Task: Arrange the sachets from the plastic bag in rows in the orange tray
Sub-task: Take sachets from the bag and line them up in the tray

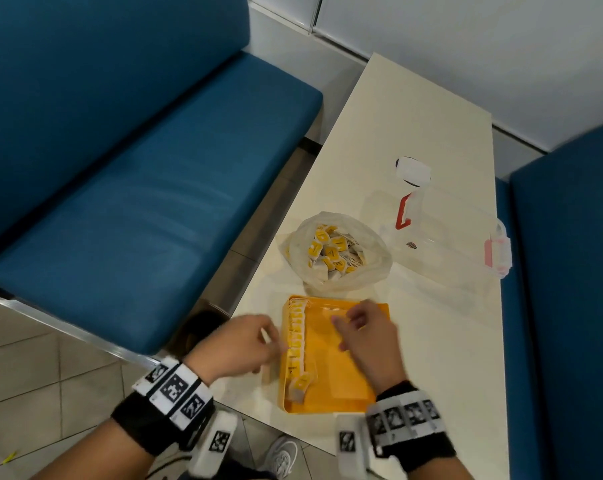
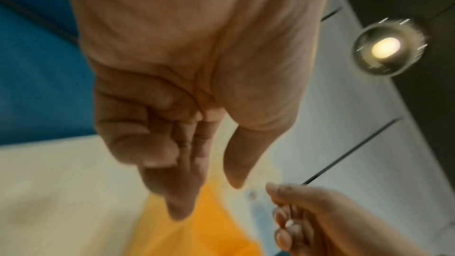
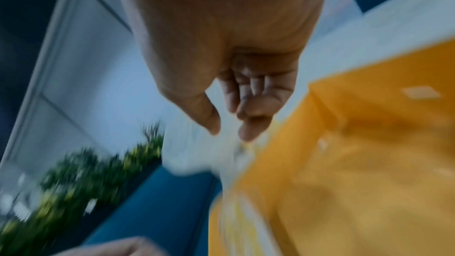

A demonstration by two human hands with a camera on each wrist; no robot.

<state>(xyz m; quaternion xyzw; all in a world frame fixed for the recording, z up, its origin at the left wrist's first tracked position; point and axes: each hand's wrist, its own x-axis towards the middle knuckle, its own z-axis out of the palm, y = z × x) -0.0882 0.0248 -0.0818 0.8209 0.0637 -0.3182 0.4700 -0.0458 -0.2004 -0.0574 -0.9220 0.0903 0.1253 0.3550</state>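
The orange tray (image 1: 341, 379) lies near the front edge of the cream table (image 1: 438, 341). A row of yellow-and-white sachets (image 1: 297, 341) stands along its left wall, and the nearest one (image 1: 302, 384) leans over. Just behind the tray, the clear plastic bag (image 1: 338, 254) is open with several sachets inside. My left hand (image 1: 272, 337) hovers at the tray's left wall beside the row, fingers loosely curled, and no sachet shows in it. My right hand (image 1: 341, 327) hangs over the tray's far middle, fingers loosely bent, thumb and fingertips apart in the right wrist view (image 3: 230, 133). Both wrist views are blurred.
A clear lidded box (image 1: 449, 244) with red and pink latches stands behind and right of the bag. Blue bench seats (image 1: 137, 202) flank the table on both sides. The tiled floor and a shoe (image 1: 282, 455) show below the front edge.
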